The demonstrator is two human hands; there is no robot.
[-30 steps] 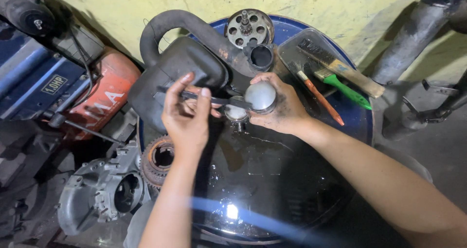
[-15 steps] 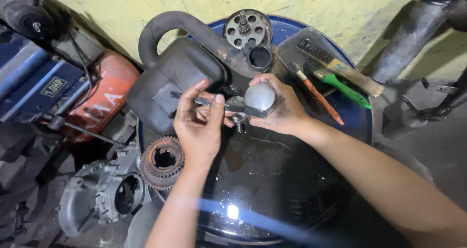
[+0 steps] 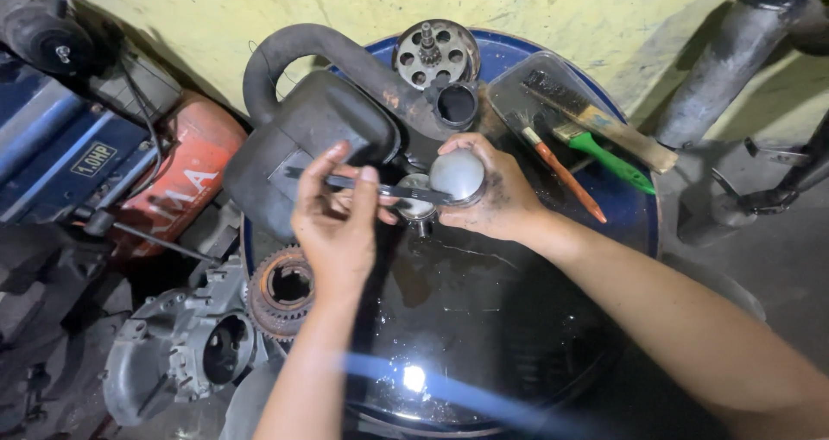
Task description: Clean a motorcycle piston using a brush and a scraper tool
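My right hand point(image 3: 496, 200) grips a round silver metal part point(image 3: 458, 176) with a smooth domed top, held over the dark wet top of a blue drum point(image 3: 570, 60). My left hand point(image 3: 337, 224) holds a thin flat metal blade point(image 3: 371, 186) between thumb and fingers. The blade lies level, its tip pressed against the edge of the silver part. A smaller metal piece point(image 3: 417, 208) shows just below the blade, between the two hands.
On the drum lie a black plastic air-box with a curved hose point(image 3: 302, 120), a perforated round metal part point(image 3: 434, 53), and a tray point(image 3: 509, 82) with paint brushes point(image 3: 596, 125). A toothed gear ring point(image 3: 281, 289) and grey engine casing point(image 3: 181, 349) sit lower left. A red and blue machine point(image 3: 129, 172) stands left.
My left hand has shifted slightly, keeping the blade against the silver part. The right hand has stayed nearly still.
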